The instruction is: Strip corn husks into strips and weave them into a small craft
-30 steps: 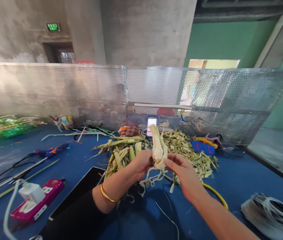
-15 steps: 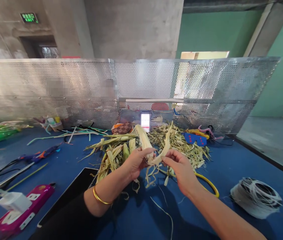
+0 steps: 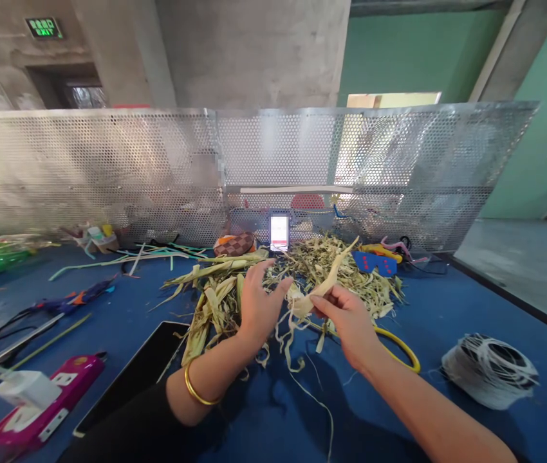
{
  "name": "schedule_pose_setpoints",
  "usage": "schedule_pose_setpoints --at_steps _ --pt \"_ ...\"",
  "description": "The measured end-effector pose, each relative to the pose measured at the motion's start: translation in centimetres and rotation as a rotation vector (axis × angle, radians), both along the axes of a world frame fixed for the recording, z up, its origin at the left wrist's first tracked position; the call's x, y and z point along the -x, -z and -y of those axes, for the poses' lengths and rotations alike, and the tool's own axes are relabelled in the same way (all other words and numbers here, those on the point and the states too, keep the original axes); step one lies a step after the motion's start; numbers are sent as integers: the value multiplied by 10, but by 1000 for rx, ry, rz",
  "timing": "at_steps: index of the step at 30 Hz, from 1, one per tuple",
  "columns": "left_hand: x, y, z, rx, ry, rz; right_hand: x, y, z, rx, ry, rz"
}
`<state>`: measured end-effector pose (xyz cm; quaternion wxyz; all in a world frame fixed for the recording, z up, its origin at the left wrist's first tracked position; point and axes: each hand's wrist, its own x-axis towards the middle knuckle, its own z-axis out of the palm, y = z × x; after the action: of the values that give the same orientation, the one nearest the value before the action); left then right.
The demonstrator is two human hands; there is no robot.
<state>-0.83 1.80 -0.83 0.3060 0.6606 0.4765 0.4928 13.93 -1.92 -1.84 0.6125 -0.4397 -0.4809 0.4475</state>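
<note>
Between thumb and fingers, my right hand [image 3: 343,315] grips a pale corn husk [image 3: 327,283], whose long tip points up and to the right. Thin curly shreds [image 3: 289,341] dangle from its lower end. My left hand [image 3: 260,302] is just left of the husk, apart from it, with thumb and fingers spread and nothing in them. Behind and left of that hand lies a heap of longer husks [image 3: 215,299]. A second pile of finely torn husk pieces [image 3: 374,296] spreads behind my right hand.
A phone with a lit screen [image 3: 280,231] stands at the back against the perforated metal screen [image 3: 157,173]. To the right is a spool of white string [image 3: 490,373]. A black tablet [image 3: 133,376], a magenta power strip [image 3: 46,405] and a glue gun [image 3: 75,297] lie left.
My left hand has let go of the husk piece it held upright and opened, moving slightly left. The husk in my right hand now leans further right.
</note>
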Motion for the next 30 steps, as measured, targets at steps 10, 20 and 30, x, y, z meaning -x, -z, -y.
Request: schedule_pose_setpoints --at_steps 10,20,30 --pt "-2 -8 4 46 330 -53 -4 0 -1 -44 11 38" --pt "-3 -14 11 346 450 238 -4 -1 1 -19 -31 25" --pt "-7 -15 14 252 315 307 -3 -1 4 3 -126 -57"
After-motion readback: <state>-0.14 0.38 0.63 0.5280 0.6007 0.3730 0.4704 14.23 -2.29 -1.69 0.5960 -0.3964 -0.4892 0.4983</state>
